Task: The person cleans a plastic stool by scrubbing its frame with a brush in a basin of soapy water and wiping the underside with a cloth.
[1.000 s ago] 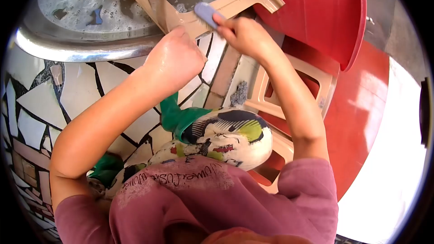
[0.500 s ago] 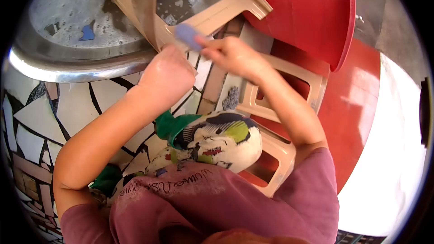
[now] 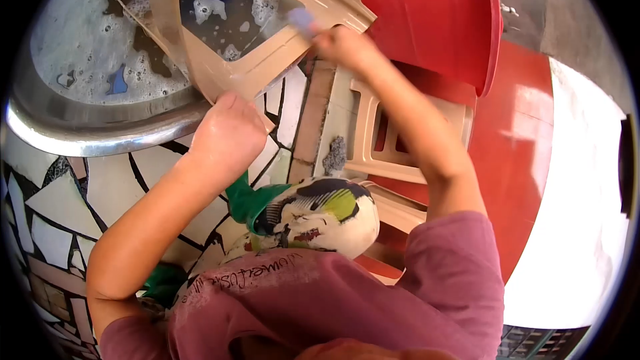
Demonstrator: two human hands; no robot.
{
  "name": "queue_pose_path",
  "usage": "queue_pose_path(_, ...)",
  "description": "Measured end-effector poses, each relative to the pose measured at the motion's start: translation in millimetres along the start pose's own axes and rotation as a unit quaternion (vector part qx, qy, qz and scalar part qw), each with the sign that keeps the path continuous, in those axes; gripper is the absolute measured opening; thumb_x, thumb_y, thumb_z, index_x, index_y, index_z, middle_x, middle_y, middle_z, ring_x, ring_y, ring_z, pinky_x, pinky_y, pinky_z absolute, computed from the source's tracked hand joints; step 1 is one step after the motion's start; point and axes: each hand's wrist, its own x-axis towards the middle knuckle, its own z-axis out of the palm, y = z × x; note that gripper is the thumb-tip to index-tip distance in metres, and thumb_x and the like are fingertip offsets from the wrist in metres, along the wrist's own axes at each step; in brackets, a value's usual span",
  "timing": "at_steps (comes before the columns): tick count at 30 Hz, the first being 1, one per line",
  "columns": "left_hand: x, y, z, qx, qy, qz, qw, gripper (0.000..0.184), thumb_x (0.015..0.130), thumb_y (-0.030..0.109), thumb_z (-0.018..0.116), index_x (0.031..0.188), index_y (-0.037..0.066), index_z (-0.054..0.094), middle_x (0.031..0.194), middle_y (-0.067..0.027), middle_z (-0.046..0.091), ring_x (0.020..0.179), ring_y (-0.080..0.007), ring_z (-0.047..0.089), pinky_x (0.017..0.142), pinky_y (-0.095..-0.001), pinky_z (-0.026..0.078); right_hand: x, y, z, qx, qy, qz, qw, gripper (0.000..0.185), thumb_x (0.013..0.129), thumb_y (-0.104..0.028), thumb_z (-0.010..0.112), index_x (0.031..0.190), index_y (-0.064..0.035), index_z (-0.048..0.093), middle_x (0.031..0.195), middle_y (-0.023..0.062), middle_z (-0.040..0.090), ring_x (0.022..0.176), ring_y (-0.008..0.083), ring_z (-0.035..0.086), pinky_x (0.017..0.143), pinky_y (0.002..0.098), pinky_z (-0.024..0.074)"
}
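Observation:
A beige plastic stool (image 3: pixel 267 60) with large cut-out openings leans tilted over a wide metal basin (image 3: pixel 100 140) of soapy water. My left hand (image 3: pixel 230 130) is closed around its near lower corner, with the fingertips hidden. Above the stool's right side, my right hand (image 3: pixel 343 47) is closed on a small blue-purple brush (image 3: pixel 303 21). Motion blurs that brush, and its bristles cannot be made out. Foam and a scrap of blue (image 3: pixel 118 82) show in the basin's water.
A large red plastic tub (image 3: pixel 427 20) stands at the upper right. Below it, another beige stool (image 3: pixel 363 127) is on the red floor (image 3: pixel 513 160). A grey scourer (image 3: pixel 335 155) lies on the ledge near my knee. Broken-tile mosaic (image 3: pixel 107 187) covers the ground at left.
My right hand has moved up and to the right with the brush along the stool. My left hand and the stool have shifted slightly left and down in view.

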Motion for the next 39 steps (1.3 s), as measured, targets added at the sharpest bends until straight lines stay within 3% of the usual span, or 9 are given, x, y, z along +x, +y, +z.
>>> queue_pose_path(2,-2,-2,3,0.003,-0.002,0.005,1.0,0.012,0.069,0.004,0.063,0.078,-0.004,0.063,0.065,-0.0063,0.059,0.069,-0.0212,0.057,0.066,-0.031,0.045,23,23,-14,-0.017,0.133,-0.038,0.99,0.039,0.091,-0.038,0.049,0.09,-0.0067,0.072,0.08,0.0146,0.07,0.085,0.0271,0.068,0.083,0.0389,0.0512)
queue_pose_path(7,-1,-1,0,0.006,0.002,0.004,1.0,0.011,0.07,0.003,0.062,0.078,-0.004,0.063,0.063,-0.006,0.058,0.068,-0.0208,0.056,0.066,-0.0311,0.044,-43,-41,18,0.014,-0.034,-0.186,0.982,0.033,0.088,-0.031,0.06,0.109,-0.0069,0.068,0.09,0.0169,0.069,0.086,0.0237,0.066,0.081,0.0351,0.0495)
queue_pose_path(12,-3,0,-3,0.012,-0.015,0.011,1.0,0.01,0.071,0.003,0.062,0.078,-0.005,0.063,0.064,-0.0069,0.059,0.068,-0.0207,0.057,0.066,-0.0308,0.044,58,55,-26,0.033,0.056,-0.017,0.998,0.033,0.089,-0.036,0.051,0.109,-0.0152,0.068,0.099,0.0162,0.068,0.095,0.0248,0.066,0.085,0.0395,0.0501)
queue_pose_path(16,-6,0,3,0.032,0.025,0.003,0.999,0.008,0.067,0.012,0.061,0.069,0.005,0.064,0.062,-0.0055,0.06,0.063,-0.0197,0.056,0.069,-0.0314,0.04,-41,-56,11,-0.004,-0.084,-0.23,0.97,0.032,0.089,-0.032,0.059,0.113,-0.0133,0.068,0.097,0.0169,0.069,0.084,0.026,0.065,0.083,0.0347,0.0491)
queue_pose_path(24,-12,2,-9,0.02,0.013,0.015,1.0,0.013,0.067,0.006,0.062,0.077,-0.003,0.063,0.064,-0.0059,0.058,0.069,-0.0205,0.057,0.067,-0.0303,0.045,24,4,-27,-0.026,0.049,-0.012,0.998,0.038,0.09,-0.037,0.052,0.104,-0.0067,0.07,0.082,0.0171,0.069,0.073,0.0253,0.068,0.068,0.0353,0.0517)
queue_pose_path(27,-8,-3,-12,0.007,0.008,0.009,1.0,0.014,0.065,0.005,0.061,0.076,-0.003,0.063,0.065,-0.0066,0.058,0.069,-0.0205,0.057,0.066,-0.0303,0.045,-43,-46,28,0.027,0.019,-0.228,0.973,0.031,0.087,-0.033,0.062,0.113,-0.0172,0.068,0.091,0.0191,0.068,0.084,0.0269,0.066,0.081,0.0361,0.0492)
queue_pose_path(31,-8,-6,-19,-0.009,-0.024,0.023,0.999,0.017,0.063,0.006,0.06,0.077,-0.003,0.063,0.067,-0.0074,0.059,0.07,-0.0204,0.058,0.067,-0.0305,0.045,-4,-15,-3,-0.017,0.071,-0.008,0.997,0.039,0.089,-0.041,0.053,0.121,-0.0213,0.063,0.094,0.0169,0.068,0.088,0.0302,0.066,0.082,0.0379,0.0505)
queue_pose_path(37,-36,-72,-94,0.001,-0.046,0.033,0.998,0.01,0.061,0.006,0.063,0.07,0.002,0.063,0.073,-0.0077,0.063,0.072,-0.0213,0.059,0.073,-0.035,0.046,-15,14,-21,-0.063,0.139,0.006,0.988,0.041,0.088,-0.042,0.053,0.127,-0.0279,0.058,0.104,0.015,0.067,0.094,0.0319,0.064,0.085,0.0381,0.0501)
queue_pose_path(39,-53,-113,-124,-0.009,0.001,0.008,1.0,0.011,0.057,0.003,0.067,0.066,0.005,0.061,0.073,-0.0067,0.06,0.073,-0.0231,0.059,0.09,-0.0375,0.045,-14,6,-3,0.124,0.103,-0.074,0.984,0.04,0.087,-0.039,0.057,0.126,-0.0292,0.059,0.105,0.0158,0.067,0.096,0.0321,0.064,0.088,0.0364,0.0483)
